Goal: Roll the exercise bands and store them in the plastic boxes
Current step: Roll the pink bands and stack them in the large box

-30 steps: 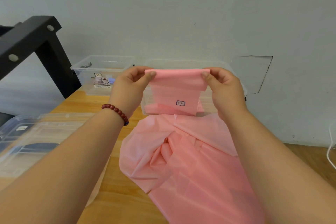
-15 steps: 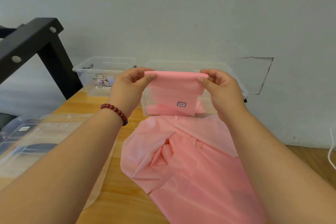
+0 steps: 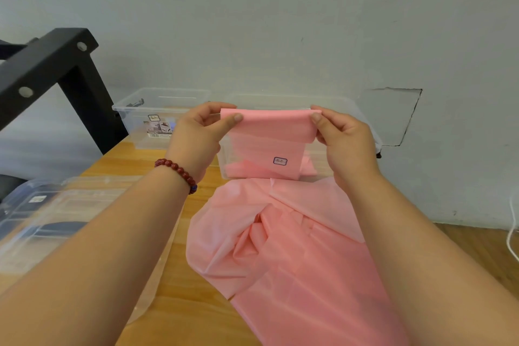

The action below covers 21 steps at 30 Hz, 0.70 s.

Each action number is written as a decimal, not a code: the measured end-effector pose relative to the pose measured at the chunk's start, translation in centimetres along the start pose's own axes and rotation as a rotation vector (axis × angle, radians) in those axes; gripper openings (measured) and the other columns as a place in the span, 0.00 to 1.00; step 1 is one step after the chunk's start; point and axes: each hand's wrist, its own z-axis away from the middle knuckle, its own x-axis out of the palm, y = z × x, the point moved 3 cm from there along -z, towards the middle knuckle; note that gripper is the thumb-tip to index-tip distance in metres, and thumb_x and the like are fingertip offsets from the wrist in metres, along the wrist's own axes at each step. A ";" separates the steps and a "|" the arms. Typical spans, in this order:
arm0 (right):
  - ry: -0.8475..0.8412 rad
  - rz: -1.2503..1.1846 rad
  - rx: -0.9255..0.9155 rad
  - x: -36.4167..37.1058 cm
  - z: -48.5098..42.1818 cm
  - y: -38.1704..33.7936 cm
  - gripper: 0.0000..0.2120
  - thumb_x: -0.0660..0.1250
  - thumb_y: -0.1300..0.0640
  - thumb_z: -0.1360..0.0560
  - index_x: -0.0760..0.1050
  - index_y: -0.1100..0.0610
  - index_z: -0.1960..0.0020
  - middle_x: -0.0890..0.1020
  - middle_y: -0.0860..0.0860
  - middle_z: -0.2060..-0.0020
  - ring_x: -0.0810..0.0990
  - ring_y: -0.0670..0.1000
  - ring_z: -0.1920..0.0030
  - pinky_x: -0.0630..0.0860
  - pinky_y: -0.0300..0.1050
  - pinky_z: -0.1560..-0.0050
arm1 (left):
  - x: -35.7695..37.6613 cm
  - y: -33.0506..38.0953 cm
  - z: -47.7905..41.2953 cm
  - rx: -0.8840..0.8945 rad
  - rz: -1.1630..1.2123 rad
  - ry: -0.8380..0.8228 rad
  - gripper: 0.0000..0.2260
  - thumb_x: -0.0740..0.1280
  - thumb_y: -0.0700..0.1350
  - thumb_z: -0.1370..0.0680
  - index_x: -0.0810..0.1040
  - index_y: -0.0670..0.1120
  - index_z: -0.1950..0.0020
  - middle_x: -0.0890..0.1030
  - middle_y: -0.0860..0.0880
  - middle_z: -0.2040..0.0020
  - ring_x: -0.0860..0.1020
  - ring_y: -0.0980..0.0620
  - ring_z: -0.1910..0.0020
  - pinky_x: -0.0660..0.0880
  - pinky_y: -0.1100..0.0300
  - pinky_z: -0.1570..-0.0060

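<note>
I hold the pink exercise band up by its folded top edge. My left hand and right hand each pinch a corner between thumb and fingers, which keeps the width flat and even for starting a roll. The long tail drapes, crumpled, onto the wooden surface toward me. Just behind stands an open clear plastic box, placed, I judge, to receive the roll. A smaller labelled box sits to its left.

Band pink (label white, dark border); box clear; bracelet dark red; table honey wood; frame black.
</note>
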 end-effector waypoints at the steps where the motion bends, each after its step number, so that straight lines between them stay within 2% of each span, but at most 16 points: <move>1: -0.002 0.004 -0.004 0.0 0.0 0.0 0.09 0.67 0.59 0.22 0.80 0.52 0.43 0.83 0.42 0.49 0.79 0.34 0.59 0.77 0.35 0.48 | 0.0 0.0 0.0 0.001 0.003 0.002 0.04 0.71 0.46 0.24 0.81 0.52 0.51 0.80 0.61 0.66 0.72 0.66 0.73 0.68 0.63 0.67; 3: -0.004 0.012 -0.003 0.0 0.0 -0.1 0.11 0.66 0.60 0.21 0.79 0.56 0.40 0.82 0.44 0.47 0.79 0.35 0.57 0.77 0.35 0.46 | 0.0 0.1 0.0 0.023 -0.007 0.002 0.06 0.71 0.46 0.25 0.81 0.52 0.49 0.80 0.59 0.62 0.73 0.67 0.72 0.70 0.67 0.66; 5: -0.013 0.023 0.001 0.0 0.0 0.0 0.12 0.65 0.60 0.21 0.79 0.57 0.39 0.81 0.40 0.49 0.80 0.40 0.48 0.77 0.41 0.41 | 0.1 0.1 0.0 0.049 -0.020 0.003 0.06 0.72 0.47 0.25 0.81 0.52 0.49 0.81 0.56 0.58 0.75 0.68 0.69 0.71 0.71 0.65; 7: -0.024 0.038 0.000 0.0 0.0 -0.1 0.12 0.65 0.59 0.21 0.79 0.57 0.39 0.80 0.35 0.51 0.80 0.44 0.43 0.76 0.46 0.38 | 0.1 0.0 -0.2 0.058 -0.024 0.006 0.04 0.72 0.48 0.25 0.81 0.54 0.51 0.81 0.55 0.57 0.77 0.66 0.64 0.71 0.70 0.61; 9: -0.020 0.039 -0.005 0.0 0.0 -0.1 0.12 0.66 0.59 0.21 0.80 0.56 0.39 0.79 0.35 0.51 0.80 0.45 0.43 0.76 0.48 0.37 | 0.1 0.0 -0.2 0.054 -0.009 0.003 0.04 0.72 0.47 0.25 0.80 0.54 0.52 0.82 0.56 0.58 0.78 0.65 0.62 0.73 0.69 0.60; 12: -0.021 0.017 -0.012 0.0 0.0 -0.1 0.12 0.68 0.59 0.23 0.78 0.50 0.40 0.81 0.42 0.56 0.80 0.43 0.51 0.77 0.46 0.40 | 0.1 0.0 -0.2 0.052 0.015 0.018 0.05 0.73 0.46 0.25 0.80 0.52 0.51 0.83 0.57 0.58 0.79 0.67 0.63 0.73 0.71 0.63; 14: -0.032 -0.004 -0.009 -0.1 -0.1 0.0 0.12 0.70 0.61 0.24 0.77 0.49 0.44 0.80 0.45 0.61 0.79 0.42 0.58 0.77 0.42 0.46 | 0.1 0.0 -0.1 0.052 0.015 0.032 0.05 0.73 0.46 0.26 0.80 0.52 0.52 0.83 0.57 0.58 0.78 0.68 0.63 0.72 0.73 0.65; 16: -0.028 0.001 -0.009 -0.1 0.0 -0.1 0.11 0.72 0.61 0.26 0.77 0.49 0.48 0.82 0.47 0.61 0.80 0.43 0.58 0.76 0.37 0.51 | 0.1 0.0 -0.2 0.053 0.006 0.042 0.04 0.72 0.46 0.25 0.80 0.52 0.52 0.82 0.57 0.59 0.78 0.69 0.64 0.72 0.74 0.65; 18: -0.004 -0.005 -0.009 -0.1 0.0 -0.1 0.09 0.72 0.62 0.27 0.79 0.51 0.49 0.83 0.47 0.59 0.81 0.43 0.58 0.75 0.36 0.52 | 0.1 -0.1 -0.2 0.049 -0.007 0.041 0.04 0.73 0.46 0.26 0.80 0.53 0.53 0.82 0.56 0.59 0.78 0.68 0.64 0.72 0.73 0.64; 21: 0.026 0.004 -0.005 -0.1 0.1 -0.1 0.07 0.71 0.62 0.26 0.82 0.52 0.51 0.83 0.43 0.60 0.80 0.37 0.60 0.74 0.32 0.53 | 0.1 -0.4 -0.3 0.034 -0.008 0.033 0.04 0.73 0.47 0.26 0.80 0.53 0.53 0.82 0.55 0.58 0.78 0.67 0.64 0.72 0.71 0.64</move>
